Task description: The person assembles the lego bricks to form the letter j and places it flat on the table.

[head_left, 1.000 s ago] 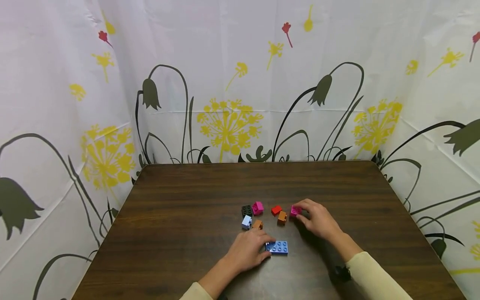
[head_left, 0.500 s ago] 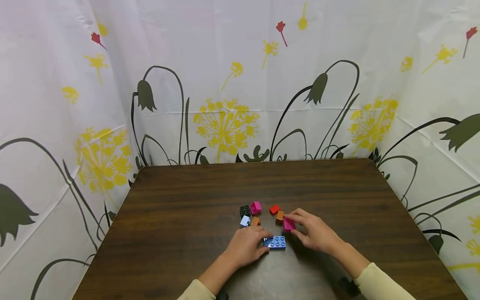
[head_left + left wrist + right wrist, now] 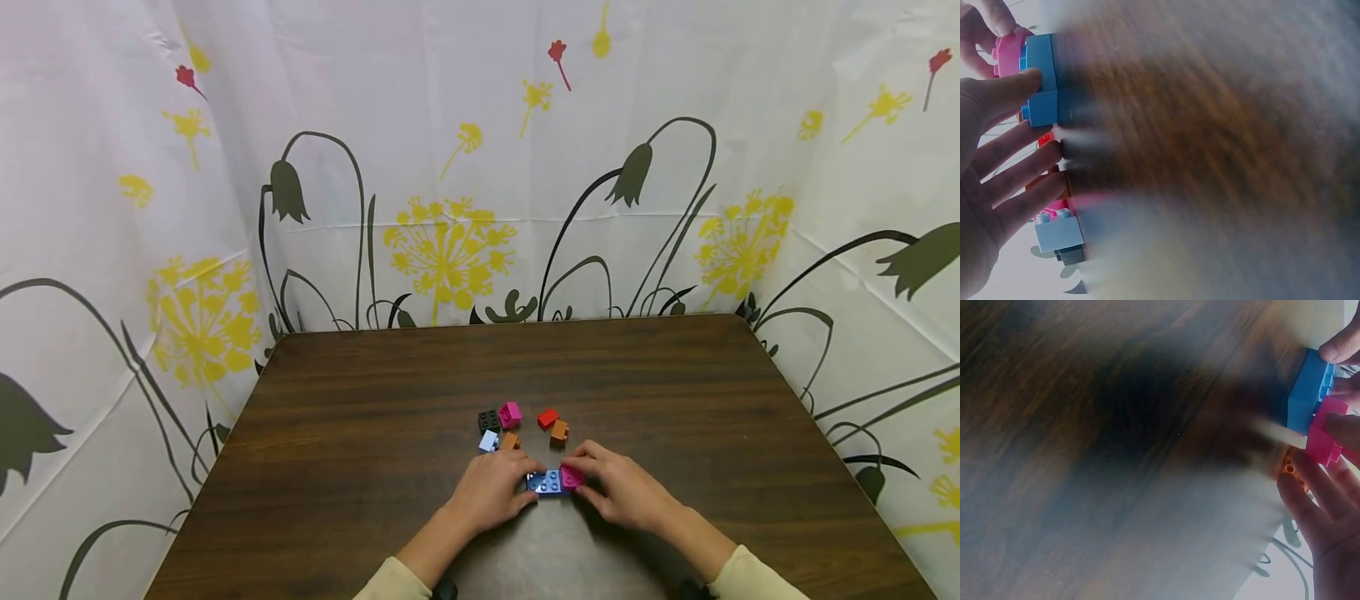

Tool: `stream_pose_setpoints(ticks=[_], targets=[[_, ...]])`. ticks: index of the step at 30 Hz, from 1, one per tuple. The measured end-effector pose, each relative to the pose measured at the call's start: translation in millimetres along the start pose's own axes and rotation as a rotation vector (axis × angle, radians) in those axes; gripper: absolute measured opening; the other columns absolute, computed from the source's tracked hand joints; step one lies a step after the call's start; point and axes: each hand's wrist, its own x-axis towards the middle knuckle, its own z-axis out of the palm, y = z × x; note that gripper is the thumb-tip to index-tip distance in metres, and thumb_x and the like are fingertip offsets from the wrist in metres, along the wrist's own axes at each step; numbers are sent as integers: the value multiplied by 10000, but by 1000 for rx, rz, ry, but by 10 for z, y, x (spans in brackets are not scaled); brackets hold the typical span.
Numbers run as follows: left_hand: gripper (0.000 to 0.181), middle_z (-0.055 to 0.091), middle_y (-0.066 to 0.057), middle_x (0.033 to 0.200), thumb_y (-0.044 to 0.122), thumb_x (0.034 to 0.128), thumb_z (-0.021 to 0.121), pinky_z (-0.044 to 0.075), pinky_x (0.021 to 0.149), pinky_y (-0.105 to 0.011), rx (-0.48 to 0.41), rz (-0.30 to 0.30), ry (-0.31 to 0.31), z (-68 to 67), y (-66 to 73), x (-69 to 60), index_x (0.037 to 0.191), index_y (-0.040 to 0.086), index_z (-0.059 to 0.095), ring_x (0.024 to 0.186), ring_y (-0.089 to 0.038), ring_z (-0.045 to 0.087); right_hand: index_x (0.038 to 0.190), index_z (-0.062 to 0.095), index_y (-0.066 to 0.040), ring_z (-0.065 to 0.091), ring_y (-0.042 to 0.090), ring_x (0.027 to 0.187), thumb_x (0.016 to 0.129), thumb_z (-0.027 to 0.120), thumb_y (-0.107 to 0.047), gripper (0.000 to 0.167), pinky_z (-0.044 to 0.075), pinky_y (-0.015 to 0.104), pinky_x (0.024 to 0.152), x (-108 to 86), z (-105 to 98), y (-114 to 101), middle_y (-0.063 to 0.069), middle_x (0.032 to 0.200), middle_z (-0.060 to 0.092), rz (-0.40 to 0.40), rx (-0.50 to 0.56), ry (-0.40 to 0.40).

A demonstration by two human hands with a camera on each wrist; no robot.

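A long blue toy brick point(image 3: 547, 483) lies studs up on the table, its left end gripped between the thumb and fingers of my left hand point(image 3: 485, 490). Between thumb and fingers my right hand point(image 3: 626, 490) pinches a pink brick point(image 3: 572, 477), which sits over the right end of the blue one. Seen from the left wrist, the pink brick point(image 3: 1010, 53) meets the studs of the blue brick point(image 3: 1042, 81). From the right wrist the pink brick point(image 3: 1325, 434) looks slightly tilted against the blue brick point(image 3: 1309, 394); whether it is pressed fully down I cannot tell.
Behind the hands lie loose bricks: black point(image 3: 489, 421), another pink point(image 3: 511, 415), light blue point(image 3: 489, 442), orange point(image 3: 510, 442), red point(image 3: 548, 418) and a second orange brick point(image 3: 559, 432). A flowered curtain point(image 3: 450, 167) hangs behind the brown table point(image 3: 360, 392).
My right hand has brought the pink brick from beside the right orange brick toward me and left, onto the blue brick's right end. My left hand keeps its grip on the blue brick.
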Motion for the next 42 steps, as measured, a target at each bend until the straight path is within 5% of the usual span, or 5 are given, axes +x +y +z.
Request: stream_pose_setpoints(ticks=[22, 27, 33, 42], targets=[[350, 680, 96, 1073, 375, 851, 764, 521, 755, -322, 4, -5, 14, -16, 16, -28, 1177, 259, 708, 982, -89, 636, 1228, 682, -101, 596, 50, 967, 884, 730, -136, 349, 527, 317, 811, 28, 24, -22, -70, 1133, 594, -12, -36, -10], [401, 669, 70, 1097, 375, 850, 765, 526, 728, -316, -40, -1, 110, -118, 16, -87, 1214, 222, 697, 935, -83, 638, 1267, 658, -116, 592, 51, 981, 895, 723, -166, 381, 524, 331, 826, 31, -2, -31, -73, 1166, 584, 9, -39, -47], [387, 649, 86, 1070, 318, 826, 795, 526, 672, -325, -26, -65, 274, -278, -171, -115, 1190, 223, 706, 901, -87, 609, 1323, 619, -135, 584, 56, 1020, 904, 712, -191, 433, 517, 352, 845, 27, -23, -29, -77, 1221, 563, 42, -37, -81], [444, 627, 53, 1139, 267, 829, 797, 535, 706, -353, 98, -137, 158, -287, -526, -177, 1252, 205, 679, 974, -137, 579, 1347, 600, -144, 580, 65, 1037, 915, 700, -208, 448, 512, 368, 867, 20, -22, -28, -72, 1219, 566, 81, -23, -111]])
